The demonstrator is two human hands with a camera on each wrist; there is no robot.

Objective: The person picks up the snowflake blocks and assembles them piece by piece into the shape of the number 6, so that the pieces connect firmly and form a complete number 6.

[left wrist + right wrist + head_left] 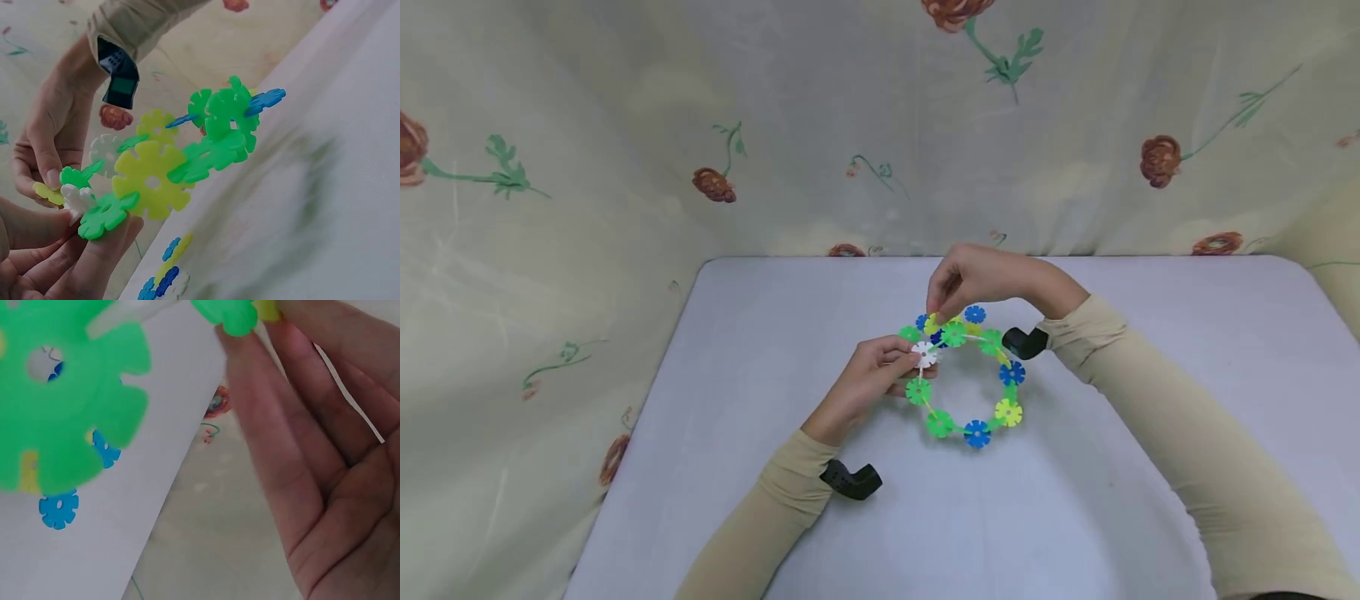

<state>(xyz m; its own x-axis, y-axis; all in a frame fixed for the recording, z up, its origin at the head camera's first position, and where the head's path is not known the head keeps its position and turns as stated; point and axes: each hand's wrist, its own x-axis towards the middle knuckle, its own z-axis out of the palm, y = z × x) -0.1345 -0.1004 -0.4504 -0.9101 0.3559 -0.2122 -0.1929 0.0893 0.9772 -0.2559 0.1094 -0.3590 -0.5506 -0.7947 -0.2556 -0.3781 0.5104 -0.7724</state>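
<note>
A ring of interlocking plastic snowflake discs [977,433], in green, blue, yellow and white, is held above the table. My left hand [880,367] grips the ring at its left side, thumb on a white disc [924,354] and fingers behind. From the far side my right hand [976,277] reaches down and pinches a yellow disc [49,194] between thumb and fingertips. That yellow disc touches the ring beside a green disc [81,176]; how far their slots are joined cannot be seen. In the right wrist view a large green disc [119,412] of the ring is blurred up close.
Several loose discs [167,281] lie on the table beyond the ring, among them a blue one [975,314]. The white-covered table [760,350] ends at a flower-patterned curtain [805,167]. Black wrist devices [852,481] sit on both sleeves.
</note>
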